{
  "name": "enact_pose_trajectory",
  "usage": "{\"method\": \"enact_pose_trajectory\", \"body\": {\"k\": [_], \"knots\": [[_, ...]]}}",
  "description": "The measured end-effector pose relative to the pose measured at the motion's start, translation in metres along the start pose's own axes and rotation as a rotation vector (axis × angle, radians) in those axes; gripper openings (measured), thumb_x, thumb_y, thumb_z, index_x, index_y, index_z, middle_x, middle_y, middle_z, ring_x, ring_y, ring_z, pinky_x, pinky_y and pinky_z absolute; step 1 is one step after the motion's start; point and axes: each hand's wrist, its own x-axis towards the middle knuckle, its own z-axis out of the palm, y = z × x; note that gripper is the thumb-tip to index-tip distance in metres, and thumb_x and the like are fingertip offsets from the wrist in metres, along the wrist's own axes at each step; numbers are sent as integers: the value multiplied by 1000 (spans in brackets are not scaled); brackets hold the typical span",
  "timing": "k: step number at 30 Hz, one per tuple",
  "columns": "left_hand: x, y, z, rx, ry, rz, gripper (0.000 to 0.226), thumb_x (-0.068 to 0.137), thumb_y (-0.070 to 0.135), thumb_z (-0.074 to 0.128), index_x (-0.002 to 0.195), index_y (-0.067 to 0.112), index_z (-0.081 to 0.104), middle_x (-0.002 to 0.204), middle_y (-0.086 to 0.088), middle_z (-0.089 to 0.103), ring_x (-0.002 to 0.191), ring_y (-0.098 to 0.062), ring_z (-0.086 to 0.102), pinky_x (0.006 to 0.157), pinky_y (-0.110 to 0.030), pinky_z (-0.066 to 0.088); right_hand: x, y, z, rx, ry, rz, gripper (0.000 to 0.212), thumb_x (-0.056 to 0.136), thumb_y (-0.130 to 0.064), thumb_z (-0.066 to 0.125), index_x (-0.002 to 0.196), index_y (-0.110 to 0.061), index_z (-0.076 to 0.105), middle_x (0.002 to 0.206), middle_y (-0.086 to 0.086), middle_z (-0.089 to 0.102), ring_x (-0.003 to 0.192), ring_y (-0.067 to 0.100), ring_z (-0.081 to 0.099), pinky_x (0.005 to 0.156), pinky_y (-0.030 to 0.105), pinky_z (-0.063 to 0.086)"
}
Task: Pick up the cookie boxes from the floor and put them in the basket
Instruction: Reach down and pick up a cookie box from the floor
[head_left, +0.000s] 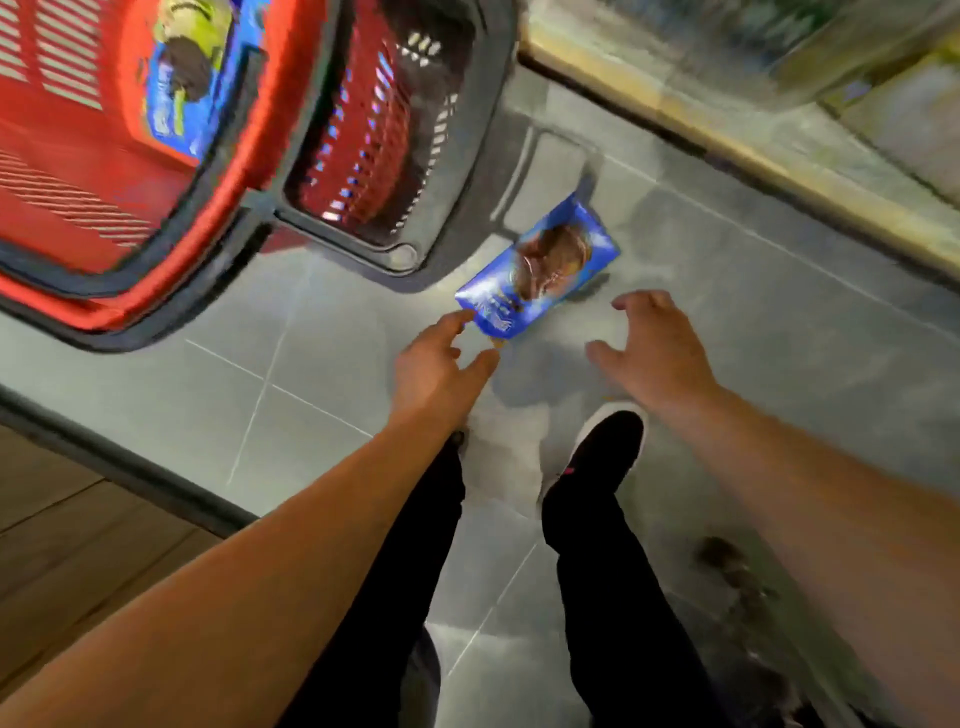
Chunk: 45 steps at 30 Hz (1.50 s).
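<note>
Our left hand (436, 364) and right hand (652, 345), fingers spread and holding nothing, flank a blue cookie box (540, 267) on the floor (753, 322) beside the red basket (171, 208).

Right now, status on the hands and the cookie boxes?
Left hand open, fingertips at the floor box. Right hand open beside it, holding nothing. One box in the basket. Red basket close by, nothing in the way.

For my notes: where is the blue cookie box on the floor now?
The blue cookie box lies on the grey tiled floor, beside the red basket, just beyond both open hands.
</note>
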Motion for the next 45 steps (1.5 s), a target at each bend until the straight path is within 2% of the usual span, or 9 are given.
{"method": "enact_pose_trajectory", "body": {"k": [6,8,14,19,24,29,32,38,45], "knots": [[88,-52,59,-8,84,-4,61,80,34,69,136,24,47,132,2,56,112,-18,58,96,-35,47,91,15,59,27,118,-86,60,78,-28,72,131,-10,50,132,14,46,112,38,50,88,39,44],[114,-59,75,-49,115,-45,65,81,33,70,138,19,43,124,6,56,107,-18,58,89,-31,46,119,15,65,63,134,-75,68,72,-26,76,133,-12,47,132,12,45,114,37,50,91,38,44],[156,-51,97,-584,-40,-421,78,78,24,76,141,9,33,111,0,59,97,-23,65,88,-43,55,160,21,71,270,-15,127,77,61,-22,82,129,-9,48,123,13,55,108,31,59,88,34,50],[110,-50,66,-524,-9,-282,65,65,18,70,123,1,46,117,-13,62,100,-31,67,84,-47,57,89,32,71,371,51,270,61,67,-20,79,123,-15,54,117,9,49,97,23,55,83,22,40],[16,-31,7,-417,-2,-219,66,79,9,69,140,17,43,99,21,60,73,12,64,60,-11,52,-22,10,46,449,85,378,54,67,-17,75,117,-11,55,116,14,56,101,28,59,90,31,49],[-88,3,-70,-399,-44,-166,67,80,1,66,142,12,41,87,30,51,63,23,57,51,-3,44,-135,-42,-17,508,170,402,43,69,-15,73,109,-9,57,108,7,55,92,20,55,73,14,36],[-147,29,-115,-411,-74,-129,66,80,-1,66,141,12,43,90,26,56,71,14,63,56,-6,48,-194,-70,-61,572,196,442,49,69,-17,74,113,-8,57,111,9,61,92,21,60,79,24,46],[-236,70,-205,-421,-118,-18,64,81,2,65,140,15,44,114,2,64,99,-18,68,89,-42,56,-288,-127,-134,647,285,435,47,70,-20,73,114,-10,58,108,6,67,94,20,64,81,32,51],[-308,86,-281,-466,-40,168,58,80,5,64,134,18,50,116,-1,66,97,-13,68,81,-36,58,-371,-173,-190,755,362,232,50,73,-20,75,115,-22,48,96,-8,58,82,9,56,69,15,40]]}}
